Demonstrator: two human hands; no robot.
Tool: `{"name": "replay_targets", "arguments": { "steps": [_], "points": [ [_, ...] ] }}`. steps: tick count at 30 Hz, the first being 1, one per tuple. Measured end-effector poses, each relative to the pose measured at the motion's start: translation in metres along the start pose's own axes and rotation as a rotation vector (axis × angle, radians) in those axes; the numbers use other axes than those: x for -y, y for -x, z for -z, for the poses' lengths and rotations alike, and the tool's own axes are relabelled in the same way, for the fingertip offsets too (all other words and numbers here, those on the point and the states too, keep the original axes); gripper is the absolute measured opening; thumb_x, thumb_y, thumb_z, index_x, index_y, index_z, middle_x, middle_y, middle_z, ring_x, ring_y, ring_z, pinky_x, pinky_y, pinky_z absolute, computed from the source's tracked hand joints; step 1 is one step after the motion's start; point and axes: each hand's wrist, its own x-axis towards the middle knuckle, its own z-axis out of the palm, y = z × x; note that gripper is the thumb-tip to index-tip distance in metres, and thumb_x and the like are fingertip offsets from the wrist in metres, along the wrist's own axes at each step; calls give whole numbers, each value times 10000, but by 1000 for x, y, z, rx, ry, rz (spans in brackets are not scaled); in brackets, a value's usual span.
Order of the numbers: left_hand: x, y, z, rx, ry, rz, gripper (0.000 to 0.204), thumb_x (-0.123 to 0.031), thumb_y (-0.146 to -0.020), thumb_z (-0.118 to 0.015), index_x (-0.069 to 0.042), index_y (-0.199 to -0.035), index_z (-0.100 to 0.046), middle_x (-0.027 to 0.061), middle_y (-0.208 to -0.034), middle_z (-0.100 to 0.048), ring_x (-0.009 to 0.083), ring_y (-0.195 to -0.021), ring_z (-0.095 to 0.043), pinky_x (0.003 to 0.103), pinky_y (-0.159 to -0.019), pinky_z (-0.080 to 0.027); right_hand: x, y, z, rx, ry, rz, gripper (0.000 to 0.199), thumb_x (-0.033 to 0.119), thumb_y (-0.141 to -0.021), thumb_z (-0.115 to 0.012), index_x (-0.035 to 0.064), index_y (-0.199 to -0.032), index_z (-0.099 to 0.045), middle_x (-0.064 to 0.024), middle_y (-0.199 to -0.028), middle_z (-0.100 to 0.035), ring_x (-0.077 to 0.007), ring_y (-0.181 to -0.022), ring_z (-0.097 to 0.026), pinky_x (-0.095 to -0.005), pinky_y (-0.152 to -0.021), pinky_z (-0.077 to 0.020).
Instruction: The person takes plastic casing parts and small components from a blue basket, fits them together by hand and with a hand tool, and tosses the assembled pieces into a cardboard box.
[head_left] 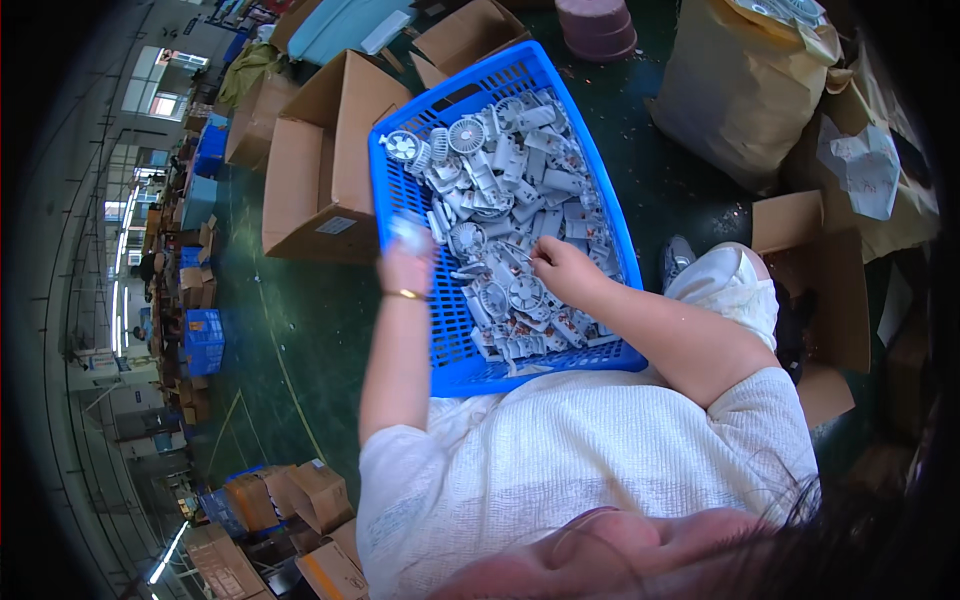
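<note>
A blue plastic basket holds a heap of grey and white plastic parts with small round fan heads among them. My left hand is over the basket's left rim, smeared by motion. At its fingers is a blurred white piece, whose kind I cannot make out. Above the middle of the heap, my right hand is closed in a pinch. A thin, pale, stick-like piece juts from its fingertips toward the left; its exact kind is unclear.
An open cardboard box stands against the basket's left side. Beyond the basket are another carton and a pink tub. A large tan sack stands at the far right, and an open carton is beside my right leg.
</note>
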Motion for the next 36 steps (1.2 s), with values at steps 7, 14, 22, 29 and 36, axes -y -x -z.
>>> {"name": "replay_targets", "arguments": {
  "steps": [7, 14, 22, 29, 36],
  "points": [
    [-28, -51, -33, -357, -114, -363, 131, -119, -812, -446, -32, -909, -446, 137, -914, -508, 288, -857, -568, 373, -691, -488, -12, -5, 12, -44, -152, -75, 145, 153, -796, -497, 20, -851, -514, -121, -719, -561, -224, -643, -551, -341, -590, -427],
    [207, -40, -27, 174, -1333, 25, 392, -173, -719, -587, -22, -1072, -506, 176, -987, -569, 330, -836, -568, 379, -756, -466, -2, -12, 40, -220, -842, -202, 82, 117, -863, -444, 47, -876, -485, -36, -731, -525, -103, -550, -471, -225, -492, -379],
    [279, -38, -44, 875, -2130, 151, 380, -117, -755, -501, -114, -1135, -504, 105, -1231, -399, 270, -1172, -356, 403, -921, -362, -10, -10, 48, -282, -957, -409, 88, 125, -860, -445, 48, -876, -485, -35, -729, -530, -107, -552, -483, -233, -498, -393],
    [317, -79, -2, 615, -1423, 479, 364, -142, -744, -539, -113, -1106, -544, 110, -1206, -427, 285, -1128, -419, 386, -896, -397, -14, -15, 40, -199, -962, -441, 91, 130, -857, -445, 53, -881, -487, -35, -733, -527, -105, -552, -483, -230, -501, -395],
    [203, -38, -17, 879, -2211, 137, 256, -180, -675, -615, -87, -913, -607, 160, -953, -576, 308, -918, -554, 363, -789, -451, 1, -16, 31, -179, -911, -409, 85, 125, -853, -447, 55, -877, -488, -42, -742, -529, -110, -550, -484, -233, -493, -388]
  ]
}}
